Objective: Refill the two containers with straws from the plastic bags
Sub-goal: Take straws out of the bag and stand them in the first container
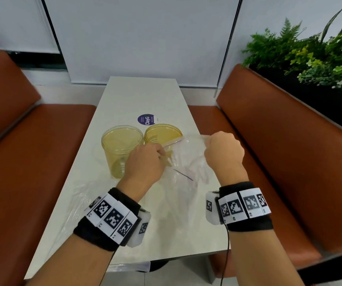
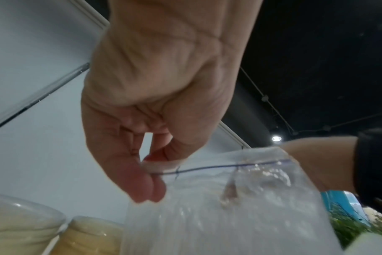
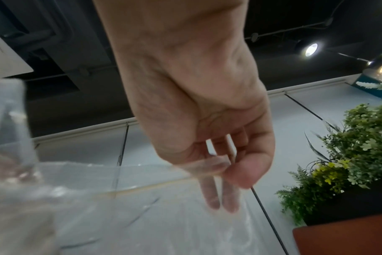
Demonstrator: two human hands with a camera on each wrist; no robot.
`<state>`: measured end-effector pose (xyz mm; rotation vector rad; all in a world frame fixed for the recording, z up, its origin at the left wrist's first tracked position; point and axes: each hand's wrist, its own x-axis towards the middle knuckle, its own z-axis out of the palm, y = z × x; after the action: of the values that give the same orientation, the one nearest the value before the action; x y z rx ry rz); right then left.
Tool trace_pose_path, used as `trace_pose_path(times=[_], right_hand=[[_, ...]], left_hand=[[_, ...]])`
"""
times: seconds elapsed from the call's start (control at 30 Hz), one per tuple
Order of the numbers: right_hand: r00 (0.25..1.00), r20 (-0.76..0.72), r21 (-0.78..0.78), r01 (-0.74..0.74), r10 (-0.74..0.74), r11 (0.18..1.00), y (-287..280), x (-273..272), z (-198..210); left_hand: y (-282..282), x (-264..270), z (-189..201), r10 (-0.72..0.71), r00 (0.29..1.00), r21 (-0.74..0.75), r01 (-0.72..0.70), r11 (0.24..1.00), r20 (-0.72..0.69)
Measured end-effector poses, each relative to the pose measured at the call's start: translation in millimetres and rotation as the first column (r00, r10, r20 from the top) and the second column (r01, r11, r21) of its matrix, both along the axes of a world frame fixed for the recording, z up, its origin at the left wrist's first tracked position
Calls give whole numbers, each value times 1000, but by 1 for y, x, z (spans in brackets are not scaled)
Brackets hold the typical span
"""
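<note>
Bag (image 1: 188, 159) mouth stretched sideways between both hands' grips, opening upward

Left hand (image 1: 143, 162) pinching with curled fingers, right hand (image 1: 223, 151) raised, fingers pinched

Your one readable text, "ClayG" in white on a round purple sticker (image 1: 146, 120), stuck mid-bench (image 1: 141, 96), its smaller print too blurred for you to read
</note>
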<state>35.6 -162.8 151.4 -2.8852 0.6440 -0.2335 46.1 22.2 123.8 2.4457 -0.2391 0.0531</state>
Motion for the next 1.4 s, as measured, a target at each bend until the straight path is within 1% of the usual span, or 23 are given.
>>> trace_pose_path(times=[0.07,0.13,0.23,0.27,0.33,0.4,0.47,0.53,0.57,0.6,0.63,0.67,0.7,0.73,0.8,0.87,0.93,1.0,1.03,1.1,1.23,1.33,1.4], right_hand=[[999,45,37,30,-32,999,-4,0,-1],[999,14,43,32,-33,999,-2,2,1],[998,-61,-8,29,-30,1000,-3,9,2],[997,-73,1,37,-37,999,-6,10,2],[996,-85,73,42,-36,996,-14,11,3],[994,-107,110,0,11,994,-20,9,1],[993,-109,90,-40,50,995,-24,8,-5],[997,-19,3,-74,74,997,-24,9,-9],[990,89,-52,-107,111,993,-21,10,-11],[955,241,-100,-154,174,983,-16,10,-11],[887,393,-121,-213,243,970,-9,10,-9],[816,493,-102,-290,302,951,0,9,-6],[772,522,-51,-397,364,916,8,8,-3],[759,481,22,-511,439,859,16,8,-1],[768,231,137,-634,598,761,32,6,-1],[742,5,116,-667,671,736,43,6,-8],[729,-106,112,-668,677,736,50,9,-16],[697,-172,213,-664,697,717,54,11,-24],[680,-180,264,-663,711,701,56,12,-27],[667,-154,296,-673,729,678,58,13,-32],[704,-38,301,-669,709,680,56,18,-33],[727,59,286,-669,685,686,51,21,-17],[719,140,289,-688,681,666,51,21,1]], left_hand=[[8,3,3,3,997,-63,-8,998,-79],[11,5,5,-9,992,-57,2,998,-127],[17,9,6,-14,996,91,23,996,-94],[20,9,6,-6,996,158,20,987,-86],[28,10,6,-9,994,218,33,975,-112],[36,12,3,-58,987,181,85,980,-151],[41,14,0,-123,980,93,138,986,-154],[42,13,-3,-198,971,31,204,978,-136],[41,12,-5,-233,963,32,240,970,-135],[41,10,-7,-259,956,42,267,963,-139],[41,9,-9,-272,951,38,280,959,-149],[41,8,-11,-272,948,15,278,961,-163],[41,7,-14,-262,950,-16,264,965,-170],[41,7,-16,-251,954,-49,246,968,-165],[41,9,-18,-237,961,-100,224,969,-140],[41,9,-20,-235,964,-140,218,966,-123],[44,11,-21,-225,965,-201,196,960,-132],[47,10,-22,-203,967,-286,152,946,-156],[48,9,-23,-200,966,-324,139,936,-164],[50,9,-26,-186,966,-362,111,925,-179],[49,3,-26,-123,983,-415,55,908,-138],[45,-2,-31,-148,976,-514,46,857,-160],[41,-4,-35,-155,981,-498,76,864,-120]])
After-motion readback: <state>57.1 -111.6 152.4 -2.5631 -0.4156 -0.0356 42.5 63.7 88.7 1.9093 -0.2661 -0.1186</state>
